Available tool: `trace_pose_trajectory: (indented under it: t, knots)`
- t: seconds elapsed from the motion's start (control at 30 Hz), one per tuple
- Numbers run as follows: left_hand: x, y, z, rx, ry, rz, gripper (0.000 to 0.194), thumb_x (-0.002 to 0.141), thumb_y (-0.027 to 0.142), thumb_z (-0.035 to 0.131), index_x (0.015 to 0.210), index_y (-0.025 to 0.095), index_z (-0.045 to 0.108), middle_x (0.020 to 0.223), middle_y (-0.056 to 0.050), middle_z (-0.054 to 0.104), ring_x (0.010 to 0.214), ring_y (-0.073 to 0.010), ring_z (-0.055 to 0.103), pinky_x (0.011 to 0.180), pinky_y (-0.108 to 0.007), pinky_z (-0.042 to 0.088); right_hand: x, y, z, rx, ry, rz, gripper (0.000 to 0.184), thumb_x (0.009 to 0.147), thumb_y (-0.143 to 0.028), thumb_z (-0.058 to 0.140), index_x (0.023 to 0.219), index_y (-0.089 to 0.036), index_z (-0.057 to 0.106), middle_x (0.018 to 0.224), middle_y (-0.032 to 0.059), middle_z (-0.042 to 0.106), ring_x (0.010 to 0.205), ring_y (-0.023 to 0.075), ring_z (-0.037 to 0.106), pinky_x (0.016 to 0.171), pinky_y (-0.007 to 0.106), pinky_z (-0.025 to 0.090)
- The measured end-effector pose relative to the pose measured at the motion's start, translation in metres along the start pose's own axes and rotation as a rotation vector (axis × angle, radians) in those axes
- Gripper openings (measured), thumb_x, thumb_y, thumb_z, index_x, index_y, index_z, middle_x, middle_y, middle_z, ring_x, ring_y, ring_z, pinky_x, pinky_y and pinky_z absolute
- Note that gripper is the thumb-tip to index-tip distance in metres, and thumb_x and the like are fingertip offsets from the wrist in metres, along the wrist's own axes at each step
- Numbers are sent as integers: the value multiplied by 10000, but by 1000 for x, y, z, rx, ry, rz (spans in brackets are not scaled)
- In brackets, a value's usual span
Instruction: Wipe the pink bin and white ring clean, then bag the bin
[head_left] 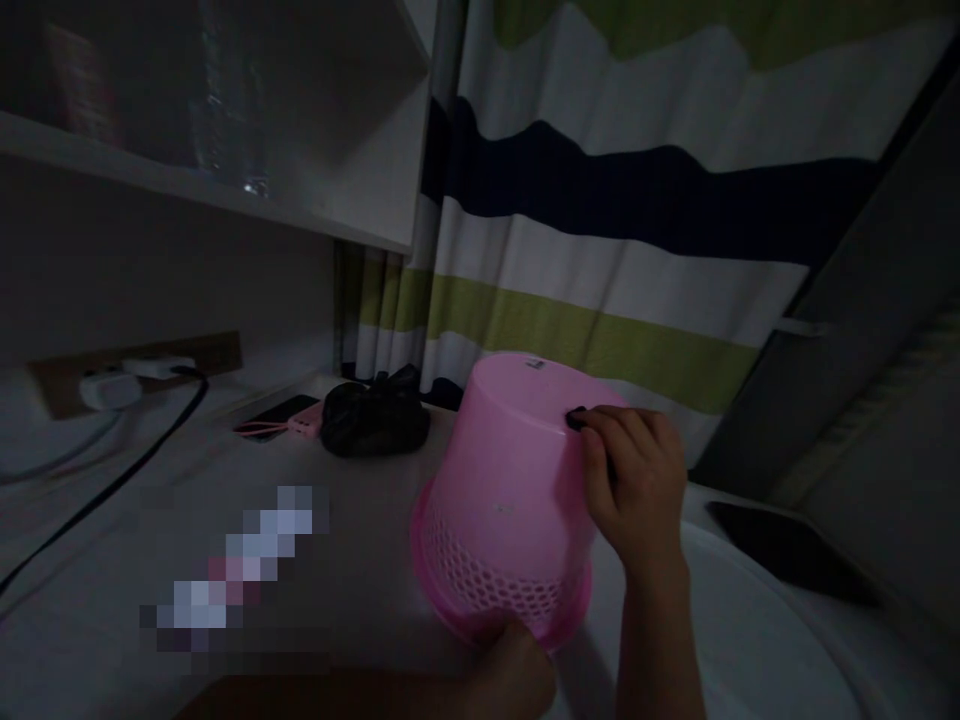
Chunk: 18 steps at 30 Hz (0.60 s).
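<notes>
A pink plastic basket [504,490] with a perforated band near its rim stands upside down and tilted on the white surface [352,560]. My right hand [631,482] is curled over its upturned base edge, fingers gripping it. My left hand [511,672] reaches in from the bottom edge and holds the basket's lower rim; only its knuckles show.
A black plastic bag [375,412] lies behind the basket, with a pink phone-like object [303,424] beside it. A plug strip and cables [135,378] run along the left wall. A striped curtain [615,220] hangs behind. A dark flat object [787,548] lies at right. A shelf [225,190] overhangs at upper left.
</notes>
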<state>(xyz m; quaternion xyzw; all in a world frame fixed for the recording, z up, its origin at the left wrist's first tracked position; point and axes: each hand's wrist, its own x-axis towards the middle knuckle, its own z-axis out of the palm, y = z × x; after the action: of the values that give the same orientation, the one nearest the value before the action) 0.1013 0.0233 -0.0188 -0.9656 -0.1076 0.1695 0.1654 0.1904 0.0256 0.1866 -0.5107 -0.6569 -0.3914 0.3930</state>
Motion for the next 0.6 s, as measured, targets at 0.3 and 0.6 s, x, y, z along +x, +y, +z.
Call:
trace_pose_trajectory:
  t: [0.3,0.6]
  knots:
    - [3,-1,5,-40,108,-56,182,797,170,564,724,157,730,512,-88,622,474,-260,604,412,-344,400,6,11,2,182,-39,50,225,893,-239,447,923,-238,669,897,25,679,842,193,557,759,399,422]
    - [7,2,16,-18,222,-74,118,722,148,632,649,121,721,483,-119,619,464,-287,606,417,-364,415,45,77,14,471,-556,70,394,931,-466,345,1104,-276,642,1142,13,646,1089,182,571,967,414,435]
